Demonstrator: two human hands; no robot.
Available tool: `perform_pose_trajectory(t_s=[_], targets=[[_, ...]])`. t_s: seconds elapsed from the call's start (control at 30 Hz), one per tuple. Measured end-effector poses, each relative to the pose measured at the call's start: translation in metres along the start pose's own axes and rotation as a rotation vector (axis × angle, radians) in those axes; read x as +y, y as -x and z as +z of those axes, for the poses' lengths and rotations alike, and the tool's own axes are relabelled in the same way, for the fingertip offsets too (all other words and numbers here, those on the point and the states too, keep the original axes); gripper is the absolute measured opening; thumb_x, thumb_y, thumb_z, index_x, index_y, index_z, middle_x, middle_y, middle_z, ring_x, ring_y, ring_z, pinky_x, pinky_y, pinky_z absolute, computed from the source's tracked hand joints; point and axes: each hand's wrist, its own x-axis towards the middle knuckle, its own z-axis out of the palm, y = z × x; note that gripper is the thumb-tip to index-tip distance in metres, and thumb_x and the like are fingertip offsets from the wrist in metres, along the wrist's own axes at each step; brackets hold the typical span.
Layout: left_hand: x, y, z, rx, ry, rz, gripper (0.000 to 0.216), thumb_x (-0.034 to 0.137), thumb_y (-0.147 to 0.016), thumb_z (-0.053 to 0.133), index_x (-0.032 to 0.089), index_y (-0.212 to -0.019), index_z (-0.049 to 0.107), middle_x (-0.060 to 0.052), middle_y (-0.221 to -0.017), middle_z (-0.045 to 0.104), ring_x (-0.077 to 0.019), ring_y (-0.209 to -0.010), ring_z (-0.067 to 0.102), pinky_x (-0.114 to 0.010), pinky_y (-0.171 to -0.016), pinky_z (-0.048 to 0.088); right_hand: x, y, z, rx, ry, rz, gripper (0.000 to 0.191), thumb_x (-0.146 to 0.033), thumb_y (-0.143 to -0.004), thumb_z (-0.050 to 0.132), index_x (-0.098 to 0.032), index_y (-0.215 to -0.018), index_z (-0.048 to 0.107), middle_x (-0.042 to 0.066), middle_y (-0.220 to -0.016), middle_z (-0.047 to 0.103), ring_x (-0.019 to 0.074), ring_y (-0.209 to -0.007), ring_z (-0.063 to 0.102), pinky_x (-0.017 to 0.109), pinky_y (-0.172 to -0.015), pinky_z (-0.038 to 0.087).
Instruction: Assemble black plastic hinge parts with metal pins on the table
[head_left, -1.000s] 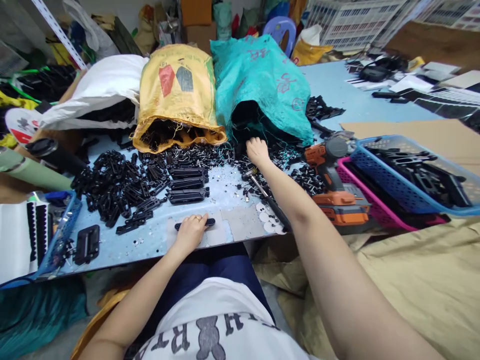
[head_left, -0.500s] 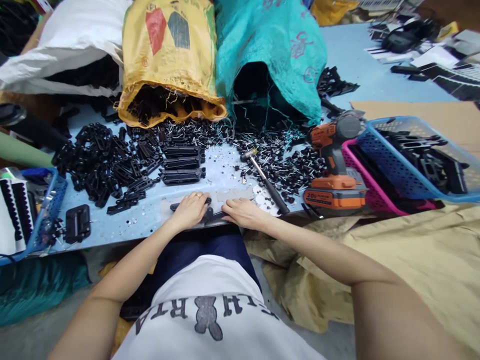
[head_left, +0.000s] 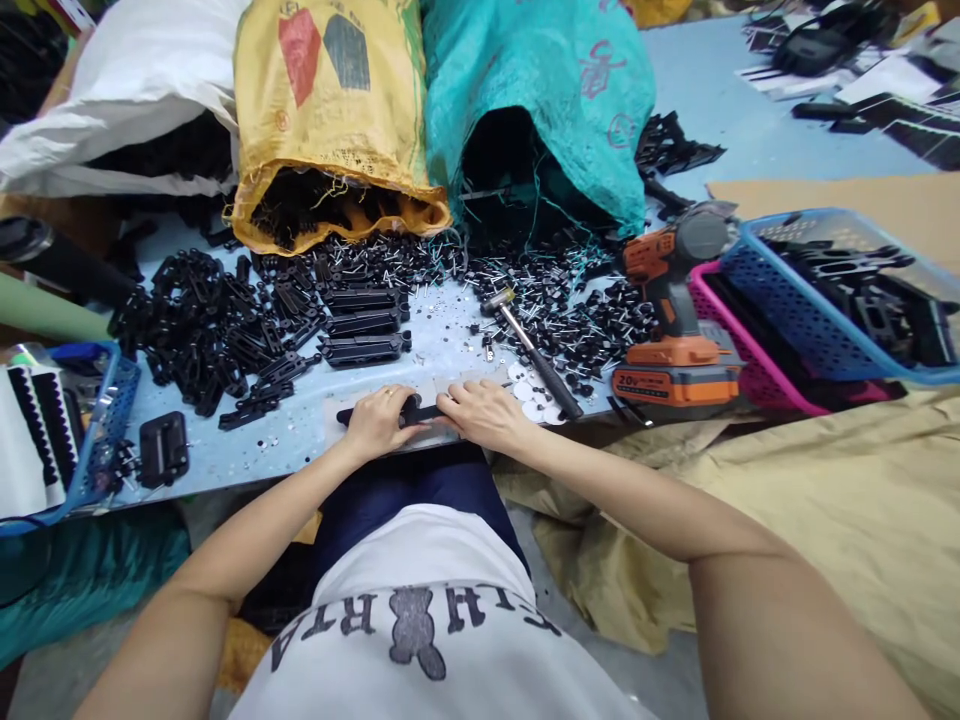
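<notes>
My left hand [head_left: 379, 422] presses a long black plastic strip [head_left: 420, 411] down on the light blue table [head_left: 300, 440] near its front edge, fingers curled over it. Close beside it, my right hand [head_left: 484, 412] touches the strip's right end with its fingers pinched together; what they pinch, if anything, is hidden. Beyond the hands lie three finished black strips [head_left: 365, 322], a heap of loose black links [head_left: 202, 330] and a spread of small black studs [head_left: 570, 310]. A hammer [head_left: 532, 352] lies just past my right hand.
Yellow [head_left: 330, 110], teal [head_left: 540, 110] and white [head_left: 127, 110] sacks of parts lie open at the back. An orange cordless drill [head_left: 675, 330] stands at the right beside blue [head_left: 840, 300] and pink [head_left: 750, 370] baskets. A blue basket [head_left: 82, 440] sits at the left edge.
My right hand has come back from the teal sack's mouth to the strip under my left hand, then shifted slightly onto its right end. The view has tilted down.
</notes>
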Motion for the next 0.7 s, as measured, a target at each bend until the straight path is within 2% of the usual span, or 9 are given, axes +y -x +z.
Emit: perform_pose_trajectory(t_s=[0.17, 0.3, 0.37, 0.43, 0.5, 0.57, 0.63, 0.7], targets=[[-0.004, 0.002, -0.002, -0.019, 0.032, 0.030, 0.059, 0.068, -0.072, 0.054, 0.019, -0.106, 0.055, -0.008, -0.100, 0.065, -0.0219, -0.092, 0.062, -0.032, -0.079, 0.047, 0.007, 0.001, -0.008, -0.010, 0.019, -0.119, 0.035, -0.041, -0.097, 0.028, -0.017, -0.100, 0.052, 0.009, -0.090, 0.058, 0.0174, -0.076, 0.052, 0.029, -0.065, 0.026], [0.001, 0.004, -0.008, -0.169, 0.026, 0.020, 0.064, 0.069, -0.071, 0.053, 0.018, -0.110, 0.053, -0.009, -0.104, 0.063, -0.0241, -0.099, 0.058, -0.034, -0.082, 0.045, 0.012, 0.005, 0.004, -0.010, -0.011, -0.118, 0.038, -0.044, -0.096, 0.028, -0.016, -0.097, 0.053, 0.009, -0.088, 0.058, 0.0171, -0.075, 0.052, 0.029, -0.064, 0.026], [0.007, -0.005, -0.011, -0.226, 0.027, 0.025, 0.067, 0.068, -0.072, 0.054, 0.019, -0.117, 0.049, -0.010, -0.110, 0.060, -0.0251, -0.105, 0.054, -0.035, -0.085, 0.044, 0.017, 0.007, 0.016, 0.007, -0.041, -0.096, 0.042, -0.047, -0.096, 0.027, -0.015, -0.095, 0.055, 0.008, -0.087, 0.058, 0.0174, -0.076, 0.051, 0.029, -0.064, 0.027], [0.015, -0.029, -0.010, -0.217, 0.037, 0.054, 0.061, 0.059, -0.080, 0.050, 0.019, -0.125, 0.044, -0.011, -0.118, 0.055, -0.0249, -0.112, 0.049, -0.037, -0.092, 0.040, 0.021, 0.011, 0.031, 0.031, -0.070, -0.076, 0.045, -0.049, -0.095, 0.028, -0.015, -0.093, 0.056, 0.008, -0.087, 0.058, 0.0182, -0.079, 0.051, 0.029, -0.066, 0.028], [0.023, -0.066, -0.002, -0.166, 0.036, 0.079, 0.045, 0.040, -0.090, 0.042, 0.018, -0.130, 0.040, -0.011, -0.122, 0.053, -0.0236, -0.116, 0.045, -0.038, -0.096, 0.036, 0.025, 0.015, 0.043, 0.054, -0.097, -0.062, 0.046, -0.050, -0.094, 0.029, -0.014, -0.092, 0.058, 0.008, -0.088, 0.059, 0.0189, -0.082, 0.051, 0.030, -0.070, 0.030], [0.030, -0.111, 0.011, -0.128, 0.007, 0.049, 0.040, 0.019, -0.091, 0.036, 0.018, -0.130, 0.042, -0.011, -0.120, 0.054, -0.0226, -0.111, 0.048, -0.036, -0.090, 0.039, 0.027, 0.021, 0.050, 0.078, -0.137, -0.064, 0.046, -0.051, -0.093, 0.031, -0.014, -0.095, 0.059, 0.009, -0.090, 0.059, 0.0191, -0.084, 0.051, 0.031, -0.073, 0.032], [0.034, -0.151, 0.024, -0.161, -0.030, 0.014, 0.040, 0.009, -0.088, 0.035, 0.018, -0.123, 0.051, -0.011, -0.112, 0.057, -0.0222, -0.104, 0.051, -0.035, -0.086, 0.040, 0.030, 0.027, 0.052, 0.112, -0.187, -0.046, 0.044, -0.050, -0.093, 0.034, -0.014, -0.101, 0.059, 0.010, -0.096, 0.060, 0.0194, -0.088, 0.050, 0.031, -0.077, 0.034], [0.035, -0.176, 0.032, -0.193, -0.049, -0.013, 0.035, 0.005, -0.085, 0.036, 0.013, -0.108, 0.060, -0.012, -0.102, 0.061, -0.0226, -0.098, 0.054, -0.034, -0.084, 0.041, 0.036, 0.029, 0.050, 0.160, -0.235, 0.041, 0.040, -0.045, -0.094, 0.035, -0.014, -0.105, 0.058, 0.010, -0.101, 0.060, 0.0195, -0.092, 0.050, 0.031, -0.080, 0.035]])
